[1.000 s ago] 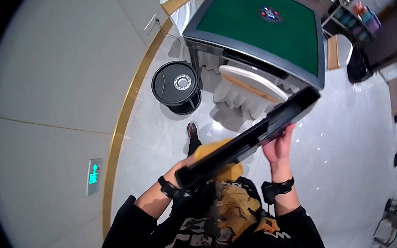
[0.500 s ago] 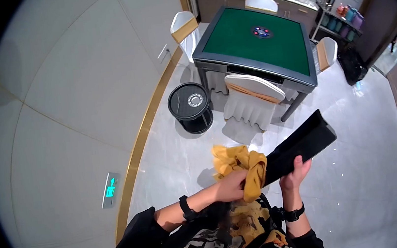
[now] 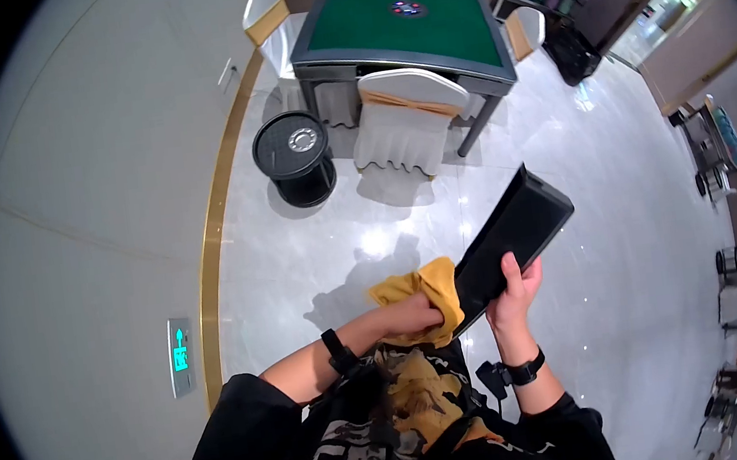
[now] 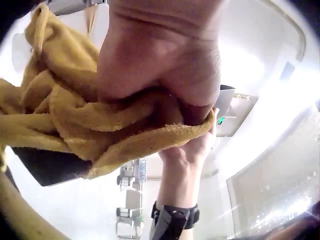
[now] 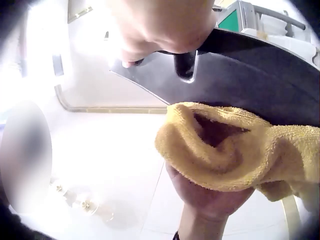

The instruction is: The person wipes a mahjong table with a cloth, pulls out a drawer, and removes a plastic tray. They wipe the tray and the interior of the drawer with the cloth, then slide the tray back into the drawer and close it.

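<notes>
A pale, glossy floor (image 3: pixel 604 348) ran along a smooth grey wall (image 3: pixel 97 263). Above that floor, in front of the person, hung a long, black, smooth-faced trough (image 3: pixel 520 225), its length tilted. Beyond the trough stood a square, green-topped table (image 3: pixel 352 20) with a grey rim and a white chair (image 3: pixel 411 87) banded in tan; beyond the trough and to its left was a round black stand (image 3: pixel 272 154).

The right hand (image 3: pixel 512 293) gripped the trough's edge, thumb on its broad outer face and the other fingers wrapped past the edge. At the trough's near end, the left hand (image 3: pixel 411 314) was clamped into a bunched yellow terry cloth (image 3: pixel 442 285); the fingertips were lost in the folds.

The likeliest trouble was a slip: only the right hand plainly gripped the trough, and uneven pressure through the cloth could have twisted the slick face out of its fingers, onto a hard-looking floor. A loose fold might also have caught on the trough's corner or in its rounded notch (image 5: pixel 185 67).

The cloth was thick, looped and limp; the trough looked rigid, probably plastic, with a dull sheen and crisp edges.
</notes>
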Demonstrator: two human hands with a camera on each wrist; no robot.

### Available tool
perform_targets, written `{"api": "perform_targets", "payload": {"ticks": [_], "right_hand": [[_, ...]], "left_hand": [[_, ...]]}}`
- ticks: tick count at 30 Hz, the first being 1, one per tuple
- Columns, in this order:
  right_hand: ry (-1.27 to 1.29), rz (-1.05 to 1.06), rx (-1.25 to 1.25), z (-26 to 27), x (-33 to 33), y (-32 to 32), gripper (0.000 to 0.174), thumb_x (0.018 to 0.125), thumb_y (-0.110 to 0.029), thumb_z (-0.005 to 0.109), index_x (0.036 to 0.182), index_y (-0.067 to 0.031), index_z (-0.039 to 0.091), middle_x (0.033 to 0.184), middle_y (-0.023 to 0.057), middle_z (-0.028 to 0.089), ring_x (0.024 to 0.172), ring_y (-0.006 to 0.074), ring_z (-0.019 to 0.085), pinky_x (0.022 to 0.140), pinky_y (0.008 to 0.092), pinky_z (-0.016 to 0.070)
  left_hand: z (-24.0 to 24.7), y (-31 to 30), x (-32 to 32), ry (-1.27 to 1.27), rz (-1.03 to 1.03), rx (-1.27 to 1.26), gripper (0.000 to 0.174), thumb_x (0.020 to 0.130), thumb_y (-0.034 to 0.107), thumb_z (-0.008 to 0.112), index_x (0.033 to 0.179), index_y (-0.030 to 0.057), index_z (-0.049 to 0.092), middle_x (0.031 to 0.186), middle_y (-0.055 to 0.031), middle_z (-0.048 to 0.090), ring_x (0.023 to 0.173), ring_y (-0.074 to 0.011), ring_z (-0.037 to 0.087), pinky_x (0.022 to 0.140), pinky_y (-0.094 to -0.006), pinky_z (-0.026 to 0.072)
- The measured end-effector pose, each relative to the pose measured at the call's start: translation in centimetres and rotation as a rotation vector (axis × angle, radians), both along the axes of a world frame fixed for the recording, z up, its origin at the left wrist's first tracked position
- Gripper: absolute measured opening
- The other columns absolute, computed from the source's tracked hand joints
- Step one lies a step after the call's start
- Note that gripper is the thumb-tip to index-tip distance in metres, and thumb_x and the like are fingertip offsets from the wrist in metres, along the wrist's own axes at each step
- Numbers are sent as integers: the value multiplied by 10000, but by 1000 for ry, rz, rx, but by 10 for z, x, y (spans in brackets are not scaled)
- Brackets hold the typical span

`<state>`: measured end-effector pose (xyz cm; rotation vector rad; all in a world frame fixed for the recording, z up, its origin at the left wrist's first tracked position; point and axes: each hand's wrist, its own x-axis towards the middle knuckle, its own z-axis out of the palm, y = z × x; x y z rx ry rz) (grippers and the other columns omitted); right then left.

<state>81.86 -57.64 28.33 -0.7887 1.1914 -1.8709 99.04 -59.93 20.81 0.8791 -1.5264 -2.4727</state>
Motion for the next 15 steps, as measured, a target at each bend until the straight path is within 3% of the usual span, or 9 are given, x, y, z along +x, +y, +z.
{"api": "perform_targets", "payload": {"ticks": [2,4,5,8,9,10,12,14,15], "right_hand": [[-23,-78,-83,4,-12,27,501,877,-254,689,1258,-12,470,1125,103,609,1013,214,614,887,355,515],[-86,-103,-176,25,-30,61,516,868,-260,703,1258,-17,469,1129,112,607,1004,229,621,887,374,520],[-3,-103,-203,16,-44,77,499,917,-355,626,1271,-36,482,1142,118,617,980,250,635,868,392,534],[-231,-73,-505,30,-75,120,501,967,-444,495,1284,-57,501,1151,128,628,955,261,646,849,382,541],[-236,-65,-609,41,-92,132,535,989,-497,385,1293,-78,519,1153,146,638,968,263,636,824,363,540],[-264,-84,-643,46,-114,149,533,973,-457,464,1311,-46,483,1171,136,592,867,263,620,752,366,524],[-239,46,-779,47,-166,179,544,962,-440,489,1319,-34,435,1224,148,559,885,264,612,751,357,523],[-209,-88,-804,53,-205,213,525,922,-377,581,1290,-37,424,1215,129,520,861,226,553,717,306,493],[-186,-103,-816,57,-220,226,541,912,-379,595,1296,-43,417,1200,122,515,850,219,542,710,300,481]], "left_hand": [[8,15,2,-26,-211,-390,258,881,168,565,1081,21,635,983,-59,652,892,-154,608,760,-305,498],[10,40,0,50,-239,-346,287,894,233,594,1076,15,636,936,-55,671,840,-168,624,727,-317,507],[-12,51,-8,101,-269,-371,310,898,269,605,1101,37,633,998,-77,679,891,-192,634,766,-332,504],[37,72,-21,22,-172,-896,301,893,253,621,1118,54,631,1041,-88,679,933,-202,639,790,-350,506],[33,77,-21,74,-203,-1099,301,900,243,622,1138,60,624,1066,-90,677,960,-202,640,808,-353,509],[28,81,-22,136,-235,-1299,302,907,233,622,1158,65,617,1091,-91,675,988,-202,641,826,-356,512],[83,77,-24,211,136,-600,317,932,235,596,1190,51,600,1145,-98,659,1039,-211,631,899,-354,507],[106,65,-38,222,257,-529,356,959,215,559,1263,28,552,1216,-111,627,1093,-221,612,959,-351,490],[84,58,-33,172,283,-492,393,970,225,544,1305,23,511,1260,-111,596,1127,-222,589,979,-354,475]]}}
